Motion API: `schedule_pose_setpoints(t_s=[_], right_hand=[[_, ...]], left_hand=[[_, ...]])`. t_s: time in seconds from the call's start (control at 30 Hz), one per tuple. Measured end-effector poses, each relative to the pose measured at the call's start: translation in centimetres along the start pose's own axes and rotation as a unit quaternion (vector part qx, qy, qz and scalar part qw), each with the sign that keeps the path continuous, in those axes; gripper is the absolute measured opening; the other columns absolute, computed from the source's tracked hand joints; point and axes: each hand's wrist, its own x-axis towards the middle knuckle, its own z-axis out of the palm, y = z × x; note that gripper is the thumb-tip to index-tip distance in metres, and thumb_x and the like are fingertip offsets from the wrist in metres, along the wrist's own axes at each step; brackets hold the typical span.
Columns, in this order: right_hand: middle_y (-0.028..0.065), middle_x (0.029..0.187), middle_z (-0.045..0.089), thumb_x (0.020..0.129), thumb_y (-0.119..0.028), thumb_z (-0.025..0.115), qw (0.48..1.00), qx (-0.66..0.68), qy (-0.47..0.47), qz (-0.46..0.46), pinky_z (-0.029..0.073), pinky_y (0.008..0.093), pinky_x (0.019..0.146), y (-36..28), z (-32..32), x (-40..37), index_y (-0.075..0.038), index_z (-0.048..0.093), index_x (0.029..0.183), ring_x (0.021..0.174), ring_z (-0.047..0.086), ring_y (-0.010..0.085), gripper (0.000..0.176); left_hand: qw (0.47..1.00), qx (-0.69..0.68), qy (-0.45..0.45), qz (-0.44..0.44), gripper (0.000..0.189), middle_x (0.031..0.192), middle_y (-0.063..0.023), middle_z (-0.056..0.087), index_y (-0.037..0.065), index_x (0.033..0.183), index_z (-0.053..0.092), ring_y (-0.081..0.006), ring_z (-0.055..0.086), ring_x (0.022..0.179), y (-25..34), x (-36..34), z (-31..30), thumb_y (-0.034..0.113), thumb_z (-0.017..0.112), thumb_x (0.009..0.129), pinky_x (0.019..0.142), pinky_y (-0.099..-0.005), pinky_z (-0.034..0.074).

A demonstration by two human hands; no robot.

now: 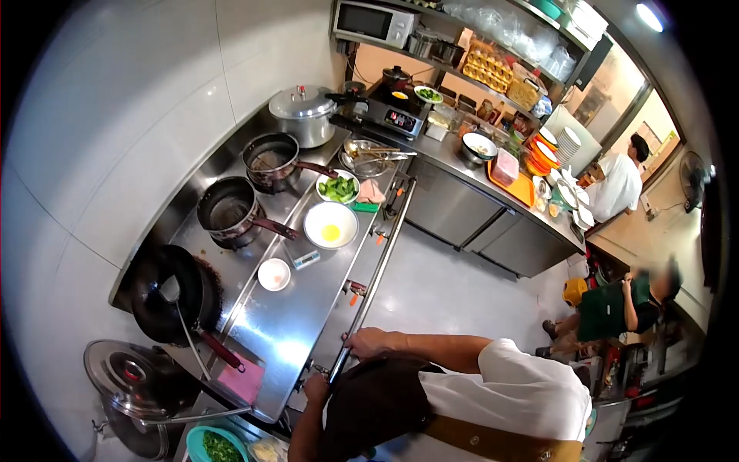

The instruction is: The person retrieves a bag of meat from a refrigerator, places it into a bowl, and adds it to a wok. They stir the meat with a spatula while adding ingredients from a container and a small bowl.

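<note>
Our right hand (368, 342) lies on the rail (377, 269) along the front edge of the counter (292, 331), with the fingers curled over the bar in what looks like a grasp. Our left hand (315, 383) sits just below it, at the near end of the same rail. It is too small and too shadowed for us to tell whether it grips or only touches. The rail runs away from us up the counter's edge, past two orange-tipped knobs. On the counter beside it we see a small bowl (274, 274), then a wider bowl (331, 225) with something yellow in it, then a plate (339, 189) of greens. Behind these, along the tiled wall, stand a black wok (154, 296) with a ladle (172, 290) resting in it, two dark pots (231, 209) with handles, and a steel cooker (305, 115) with its lid on. A pink cloth (243, 379) lies near the wok's handle, and a big lid (127, 376) sits at the near corner. A microwave (372, 23) stands on the far shelf. Well apart from us, across the floor, one person in white (618, 187) stands at a counter and another in green (616, 308) bends low.
</note>
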Motion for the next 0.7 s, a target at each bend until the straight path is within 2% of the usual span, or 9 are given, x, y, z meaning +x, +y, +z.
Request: schedule_pose_setpoints(t_s=[0.1, 0.2, 0.27, 0.33, 0.6, 0.7], right_hand=[[0.0199, 0.095, 0.064, 0.078, -0.021, 0.051, 1.000, -0.002, 0.002, 0.000, 0.048, 0.0448, 0.082, 0.3, 0.3, 1.0, -0.008, 0.061, 0.109, 0.092, 0.061, 0.0369, 0.035], [0.0203, 0.099, 0.064, 0.080, -0.023, 0.051, 1.000, 0.000, -0.006, -0.006, 0.048, 0.0439, 0.083, 0.2, -0.2, 1.5, -0.008, 0.060, 0.113, 0.094, 0.060, 0.0375, 0.037], [0.0207, 0.101, 0.063, 0.081, -0.022, 0.051, 0.999, -0.017, -0.007, -0.049, 0.047, 0.0437, 0.085, 0.3, -0.2, 2.3, -0.006, 0.059, 0.114, 0.096, 0.060, 0.0374, 0.038], [0.0206, 0.101, 0.063, 0.080, -0.022, 0.051, 0.998, -0.032, -0.012, -0.051, 0.047, 0.0437, 0.086, 0.1, -0.5, 2.7, -0.006, 0.059, 0.114, 0.096, 0.060, 0.0373, 0.038], [0.0201, 0.102, 0.064, 0.080, -0.020, 0.051, 0.997, -0.038, -0.009, -0.073, 0.046, 0.0439, 0.087, -1.1, -1.6, 2.5, -0.007, 0.059, 0.116, 0.097, 0.059, 0.0370, 0.039], [0.0198, 0.103, 0.063, 0.080, -0.020, 0.051, 0.997, -0.037, -0.018, -0.067, 0.046, 0.0435, 0.088, -0.9, -1.2, 2.7, -0.008, 0.059, 0.116, 0.099, 0.059, 0.0367, 0.039]], left_hand=[[0.997, 0.022, 0.032, 0.060, 0.018, 0.072, -0.0194, 0.064, 0.003, 0.074, 0.061, -0.0377, 0.064, 0.069, 0.8, -0.5, -1.2, 0.020, 0.056, 0.075, 0.061, -0.0484, 0.050], [0.993, -0.026, 0.087, 0.069, 0.017, 0.069, -0.0198, 0.063, 0.003, 0.071, 0.060, -0.0381, 0.063, 0.067, 0.1, -0.1, 0.0, 0.019, 0.056, 0.075, 0.060, -0.0485, 0.050], [0.995, -0.012, 0.090, 0.041, 0.017, 0.067, -0.0202, 0.062, 0.003, 0.068, 0.059, -0.0387, 0.062, 0.065, -0.5, 0.4, 1.1, 0.019, 0.055, 0.074, 0.059, -0.0486, 0.050], [0.988, -0.013, 0.115, 0.099, 0.017, 0.065, -0.0205, 0.061, 0.003, 0.068, 0.059, -0.0395, 0.062, 0.063, -0.7, 0.3, 1.0, 0.018, 0.055, 0.075, 0.058, -0.0488, 0.049], [0.988, -0.049, 0.100, 0.110, 0.023, 0.067, -0.0213, 0.061, 0.002, 0.066, 0.059, -0.0397, 0.062, 0.064, -0.8, 0.5, 1.0, 0.020, 0.054, 0.079, 0.058, -0.0485, 0.049], [0.991, -0.047, 0.094, 0.078, 0.023, 0.069, -0.0212, 0.062, 0.002, 0.068, 0.060, -0.0400, 0.062, 0.066, 0.1, 0.0, -0.3, 0.020, 0.054, 0.079, 0.059, -0.0483, 0.049]])
